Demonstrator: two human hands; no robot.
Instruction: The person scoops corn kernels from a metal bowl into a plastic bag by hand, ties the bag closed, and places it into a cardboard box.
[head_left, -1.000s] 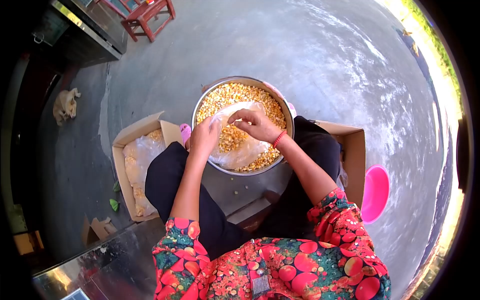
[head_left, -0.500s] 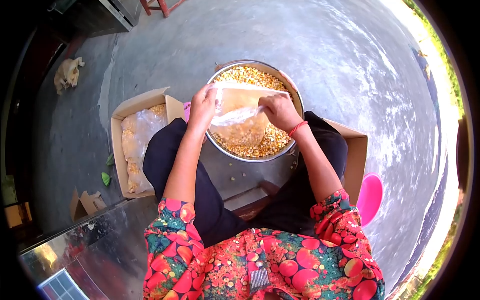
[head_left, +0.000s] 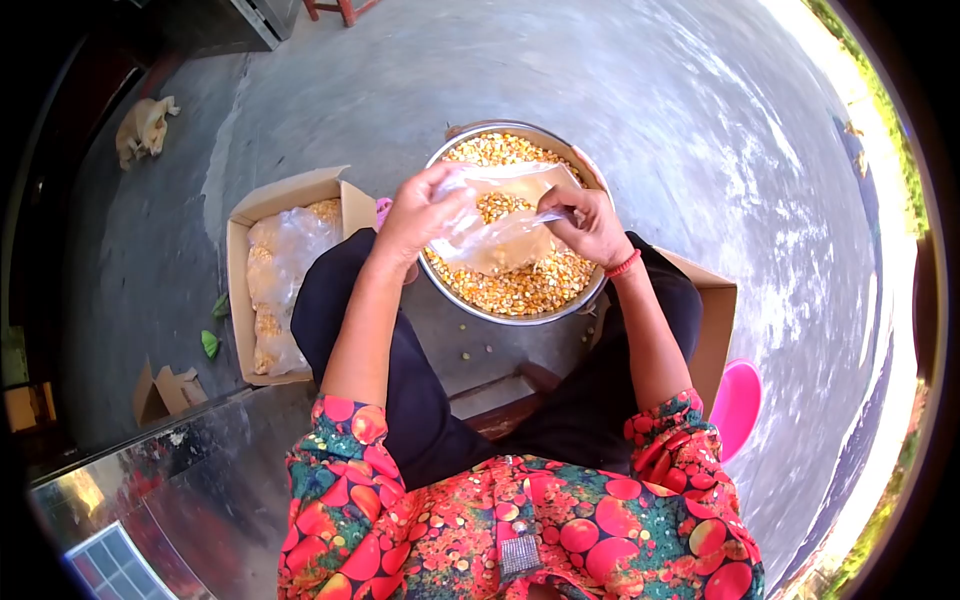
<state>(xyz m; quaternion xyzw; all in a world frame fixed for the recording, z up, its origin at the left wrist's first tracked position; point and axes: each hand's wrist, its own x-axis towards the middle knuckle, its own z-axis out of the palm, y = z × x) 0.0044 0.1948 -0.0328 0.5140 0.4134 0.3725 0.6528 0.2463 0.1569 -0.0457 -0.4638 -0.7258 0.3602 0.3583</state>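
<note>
The clear plastic bag (head_left: 492, 252) hangs between your fingers, over the corn kernels (head_left: 540, 290) in the metal basin (head_left: 515, 320); your right hand (head_left: 560, 215) pinches one edge nearly closed, your left hand (head_left: 452, 193) grips the opposite side, its fingertips partly hidden. Risk, judged: thin film could slip or tear if pulled unevenly, and a sagging mouth could spill kernels past the rim. Left of your fingers, beyond your left knee (head_left: 335, 285), which partly blocks the way, sits a carton (head_left: 238, 300) of filled bags (head_left: 285, 260); beyond your right knee (head_left: 665, 290), another carton (head_left: 712, 315) and a pink tub (head_left: 738, 410).
</note>
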